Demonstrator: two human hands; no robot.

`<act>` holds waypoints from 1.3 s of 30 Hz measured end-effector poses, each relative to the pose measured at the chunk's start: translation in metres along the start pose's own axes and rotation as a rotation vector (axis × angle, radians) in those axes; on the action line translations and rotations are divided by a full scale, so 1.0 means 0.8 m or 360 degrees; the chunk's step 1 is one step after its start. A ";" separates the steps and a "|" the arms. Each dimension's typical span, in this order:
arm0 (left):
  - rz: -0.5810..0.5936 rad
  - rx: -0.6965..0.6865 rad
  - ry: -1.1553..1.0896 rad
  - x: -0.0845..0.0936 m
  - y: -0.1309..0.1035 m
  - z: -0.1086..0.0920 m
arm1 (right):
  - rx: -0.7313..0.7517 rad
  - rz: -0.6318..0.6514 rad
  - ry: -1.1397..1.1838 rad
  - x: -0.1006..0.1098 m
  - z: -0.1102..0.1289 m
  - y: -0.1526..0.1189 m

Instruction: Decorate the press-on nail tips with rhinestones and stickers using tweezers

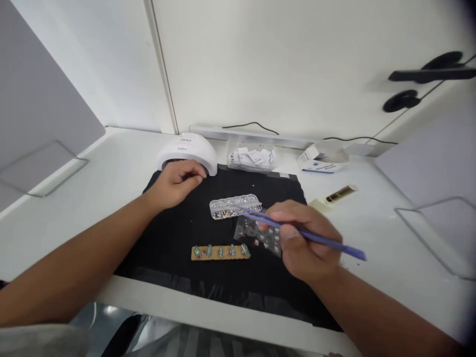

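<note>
My right hand [308, 238] is closed on purple tweezers [327, 241], whose tips point left over a clear compartment box [236, 205] of small coloured gems. Under the tweezers and beside my fingers lies a clear sheet [256, 232] dotted with small pieces. In front of the box, a tan strip [220, 253] carries several shiny nail tips in a row. My left hand [179, 183] rests at the front of a white nail lamp [188, 148], its fingers curled; whether anything is between them I cannot make out.
A black mat [178, 223] covers the middle of the white table [111, 173]. Behind it stand a clear bin of white packets [253, 157] and an open white box [322, 158]. A gold-and-black tube [340, 194] lies at the right. Wire stands are at both sides.
</note>
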State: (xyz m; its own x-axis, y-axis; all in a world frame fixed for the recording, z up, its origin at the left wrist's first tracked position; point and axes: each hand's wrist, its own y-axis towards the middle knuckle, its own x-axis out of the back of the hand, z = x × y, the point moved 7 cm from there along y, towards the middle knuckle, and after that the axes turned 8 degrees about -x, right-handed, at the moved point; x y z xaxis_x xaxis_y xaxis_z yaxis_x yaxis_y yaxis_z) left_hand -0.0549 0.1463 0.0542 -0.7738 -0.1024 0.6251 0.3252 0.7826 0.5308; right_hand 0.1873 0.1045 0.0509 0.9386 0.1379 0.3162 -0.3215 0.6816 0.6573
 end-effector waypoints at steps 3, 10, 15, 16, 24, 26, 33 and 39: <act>0.0228 -0.0123 -0.0051 -0.042 0.006 0.029 | 0.0011 0.0106 0.0100 -0.013 -0.013 -0.009; 0.0800 -0.0351 -0.0162 -0.070 -0.014 0.019 | 0.0085 0.0293 -0.0117 -0.034 -0.021 -0.003; 0.1013 -0.0367 0.0151 -0.087 -0.015 0.023 | 0.0033 0.0391 -0.0233 -0.044 -0.032 -0.003; 0.1013 -0.0381 0.0176 -0.088 -0.015 0.023 | 0.0015 0.0400 -0.0243 -0.045 -0.033 -0.003; 0.0948 -0.0472 0.0188 -0.089 -0.016 0.022 | -0.0078 0.0441 -0.0300 -0.047 -0.037 -0.006; 0.0939 -0.0479 0.0183 -0.090 -0.015 0.022 | -0.0081 0.0470 -0.0331 -0.048 -0.037 -0.006; 0.0950 -0.0435 0.0158 -0.093 -0.015 0.025 | -0.0113 0.0552 -0.0417 -0.049 -0.038 -0.003; 0.0951 -0.0434 0.0142 -0.094 -0.015 0.026 | -0.0155 0.0591 -0.0446 -0.051 -0.034 -0.005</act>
State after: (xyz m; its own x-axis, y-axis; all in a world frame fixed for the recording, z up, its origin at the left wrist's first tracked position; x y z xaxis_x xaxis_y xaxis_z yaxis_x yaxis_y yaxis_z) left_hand -0.0122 0.1569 -0.0110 -0.3734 0.2413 0.8958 0.8194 0.5386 0.1965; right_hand 0.1535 0.1158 0.0167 0.6881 0.1953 0.6988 -0.6033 0.6890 0.4015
